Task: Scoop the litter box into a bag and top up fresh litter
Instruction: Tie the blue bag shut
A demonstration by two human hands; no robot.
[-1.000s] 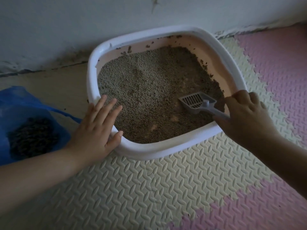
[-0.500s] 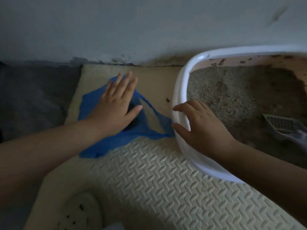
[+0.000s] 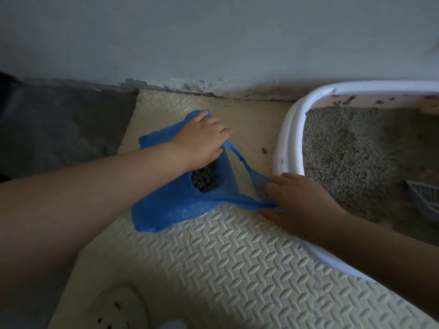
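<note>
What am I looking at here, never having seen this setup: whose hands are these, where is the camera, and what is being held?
There is no machine. These are a person's two bare hands, seen from one camera worn on the head, looking forward and down. The left hand and right hand each grip one side of a blue bag; dark clumps show inside. The bag lies on a cream foam mat. On the right stands the white litter box, with the scoop lying in its litter, unheld.

A cream foam mat (image 3: 237, 269) covers the floor. On it lie a blue bag (image 3: 175, 207) and, beside it, a white litter box (image 3: 288, 129) — a perforated cream piece (image 3: 114, 309) sits nearest.
</note>
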